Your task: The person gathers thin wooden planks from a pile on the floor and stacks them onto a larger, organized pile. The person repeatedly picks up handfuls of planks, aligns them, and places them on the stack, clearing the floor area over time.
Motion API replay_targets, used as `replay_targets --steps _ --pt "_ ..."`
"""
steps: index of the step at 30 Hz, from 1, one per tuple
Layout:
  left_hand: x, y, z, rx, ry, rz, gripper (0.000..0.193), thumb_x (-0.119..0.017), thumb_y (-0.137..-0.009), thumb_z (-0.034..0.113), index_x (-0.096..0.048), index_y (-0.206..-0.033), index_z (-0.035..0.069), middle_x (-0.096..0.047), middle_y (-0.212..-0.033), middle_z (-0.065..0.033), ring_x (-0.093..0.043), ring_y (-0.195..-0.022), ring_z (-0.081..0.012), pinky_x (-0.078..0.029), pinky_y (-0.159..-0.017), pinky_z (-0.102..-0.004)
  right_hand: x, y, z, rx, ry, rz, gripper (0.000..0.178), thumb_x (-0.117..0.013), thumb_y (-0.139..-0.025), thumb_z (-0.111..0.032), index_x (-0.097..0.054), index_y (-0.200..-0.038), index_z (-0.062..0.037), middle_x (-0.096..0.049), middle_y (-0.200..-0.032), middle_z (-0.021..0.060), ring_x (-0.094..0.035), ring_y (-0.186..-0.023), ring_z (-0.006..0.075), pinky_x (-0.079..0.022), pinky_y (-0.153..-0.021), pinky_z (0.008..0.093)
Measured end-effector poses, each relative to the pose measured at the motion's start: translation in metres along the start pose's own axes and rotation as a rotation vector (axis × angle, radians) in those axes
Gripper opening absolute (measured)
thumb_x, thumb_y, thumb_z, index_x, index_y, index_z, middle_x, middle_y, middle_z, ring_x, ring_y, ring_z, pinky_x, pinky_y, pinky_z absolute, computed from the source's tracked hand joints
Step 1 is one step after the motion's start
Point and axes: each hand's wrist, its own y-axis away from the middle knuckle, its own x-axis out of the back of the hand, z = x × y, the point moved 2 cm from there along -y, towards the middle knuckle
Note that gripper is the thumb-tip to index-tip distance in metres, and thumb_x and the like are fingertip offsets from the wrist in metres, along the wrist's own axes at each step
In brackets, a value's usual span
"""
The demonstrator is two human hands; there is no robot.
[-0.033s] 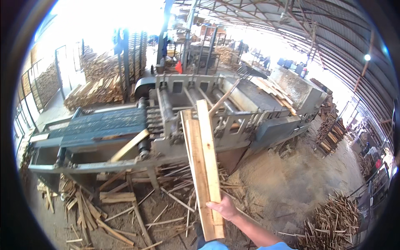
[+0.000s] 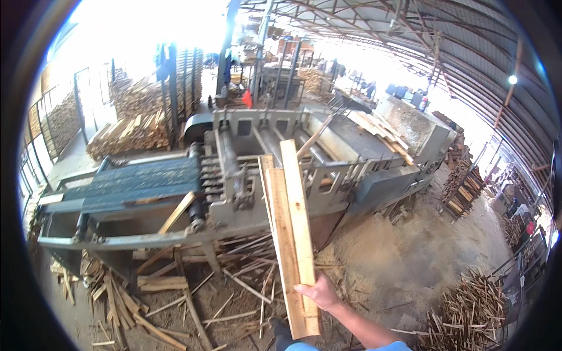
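My right hand [image 2: 319, 293] is closed around the lower part of a small bundle of long, pale wooden boards [image 2: 300, 216]. The boards point up and away from me, overlapping lengthwise, with their far ends uneven. My thumb lies across the front face of the bundle; the other fingers are mostly hidden behind it. My left hand is out of view. Beyond the boards stands a large grey machine [image 2: 234, 210] with rollers. On its left side is a dark conveyor belt [image 2: 134, 181]. A single loose board [image 2: 177, 212] slants down over the belt frame's near edge.
Scattered scrap wood [image 2: 164, 284] covers the floor under the machine. A heap of thin sticks [image 2: 468, 307] lies at the lower right, beside sawdust [image 2: 404, 257]. Several boards [image 2: 380, 133] rest on the machine's far right end. Stacked lumber [image 2: 132, 134] stands at the back left.
The loose board at the conveyor's edge has tipped more steeply, its upper end moving left and down. The held boards have shifted slightly right against the machine; the whole view has moved a little.
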Motion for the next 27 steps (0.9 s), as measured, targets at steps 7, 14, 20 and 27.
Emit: replay_targets --steps 7,14,20,27 --pt "0.014 -0.049 0.072 0.146 -0.015 -0.025 0.058 -0.063 -0.092 0.043 -0.060 -0.128 -0.002 -0.062 -0.125 -0.0256 -0.057 -0.121 -0.0378 -0.043 -0.103 -0.0440 0.182 -0.153 -0.115 -0.142 0.445 0.409 0.049 -0.074 -0.082 -0.009 -0.052 -0.122 0.0079 -0.064 -0.111 0.0246 -0.068 -0.096 0.0295 -0.064 -0.077 0.0350" --pt "-0.039 -0.096 0.060 0.046 0.011 -0.179 0.063 -0.059 -0.093 0.052 -0.064 -0.123 -0.003 -0.066 -0.119 -0.0258 -0.062 -0.116 -0.0364 -0.047 -0.099 -0.0423 0.377 -0.289 -0.274 -0.200 1.521 0.802 0.119 -0.082 -0.071 -0.052 -0.018 -0.152 0.0072 -0.062 -0.121 0.0291 -0.068 -0.102 0.0334 -0.055 -0.088 0.0431" --pt "-0.027 0.004 0.154 0.171 0.308 -0.122 0.045 -0.063 -0.089 0.030 -0.061 -0.121 -0.002 -0.066 -0.110 -0.0196 -0.063 -0.101 -0.0309 -0.048 -0.089 -0.0421 0.115 -0.214 -0.004 -0.074 1.141 -0.634 0.066 -0.073 -0.082 -0.040 -0.053 -0.135 -0.0060 -0.067 -0.118 0.0192 -0.067 -0.106 0.0327 -0.054 -0.090 0.0415" --pt "-0.096 0.084 0.035 0.560 0.403 -0.043 0.051 -0.062 -0.085 0.026 -0.061 -0.126 -0.004 -0.072 -0.105 -0.0181 -0.071 -0.091 -0.0251 -0.055 -0.080 -0.0336 0.057 0.011 0.208 -0.659 0.971 -0.844 0.060 -0.073 -0.083 -0.034 -0.059 -0.131 -0.0006 -0.072 -0.109 0.0160 -0.069 -0.101 0.0235 -0.053 -0.086 0.0372"
